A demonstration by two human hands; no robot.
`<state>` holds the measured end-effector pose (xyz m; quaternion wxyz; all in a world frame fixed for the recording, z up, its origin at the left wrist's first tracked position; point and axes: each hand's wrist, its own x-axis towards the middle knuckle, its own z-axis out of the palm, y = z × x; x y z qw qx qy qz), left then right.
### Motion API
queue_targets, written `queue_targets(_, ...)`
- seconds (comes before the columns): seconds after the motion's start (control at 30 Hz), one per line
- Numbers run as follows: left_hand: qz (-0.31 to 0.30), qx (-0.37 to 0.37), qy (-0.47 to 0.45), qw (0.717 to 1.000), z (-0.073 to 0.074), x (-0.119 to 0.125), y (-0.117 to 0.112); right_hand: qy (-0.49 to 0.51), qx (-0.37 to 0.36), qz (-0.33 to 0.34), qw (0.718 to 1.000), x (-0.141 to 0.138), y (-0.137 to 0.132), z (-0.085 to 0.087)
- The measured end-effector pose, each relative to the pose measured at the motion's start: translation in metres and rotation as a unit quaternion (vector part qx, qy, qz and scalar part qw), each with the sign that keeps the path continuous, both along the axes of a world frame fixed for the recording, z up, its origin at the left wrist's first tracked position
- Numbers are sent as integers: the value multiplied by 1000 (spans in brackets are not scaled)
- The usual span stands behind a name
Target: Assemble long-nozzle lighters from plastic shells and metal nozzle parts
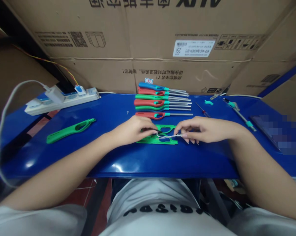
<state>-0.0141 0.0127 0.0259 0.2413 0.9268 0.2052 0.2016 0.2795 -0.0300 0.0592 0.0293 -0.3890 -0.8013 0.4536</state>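
My left hand [135, 129] is closed, its thumb and forefinger pinching a small black part [159, 131]. A thin white wire [167, 137] runs from there to a small grey metal piece [178, 134], which my right hand [204, 129] pinches between thumb and fingers. Below both hands lie green lighter shell halves [172, 142] on the blue table; my left hand hides part of them. Just behind stands a row of gas lighters with red, green and blue handles, the nearest being a red lighter [148, 115].
A green lighter shell [70, 131] lies to the left, near a white power strip [71, 98] with plugs. On the right are a screwdriver [204, 111], a turquoise part [208, 102], a metal lighter tube [241, 114] and a dark flat object [264, 132]. A cardboard wall [153, 42] closes the back.
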Motion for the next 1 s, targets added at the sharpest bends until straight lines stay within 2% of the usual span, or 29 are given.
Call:
queue_targets(0.07,-19,21,28,999,1,-1,-1,4,-5,3,1000,-2,0,0)
queue_targets(0.3,-10,54,64,996,-1,-2,-4,-13,-20,-6,1000,-8,0,-7)
queue_targets(0.53,-8,42,67,997,-1,0,-7,-60,65,23,996,-9,2,-12)
queue_targets(1.0,9,35,61,997,-2,4,-14,-64,94,-3,994,-11,3,-14)
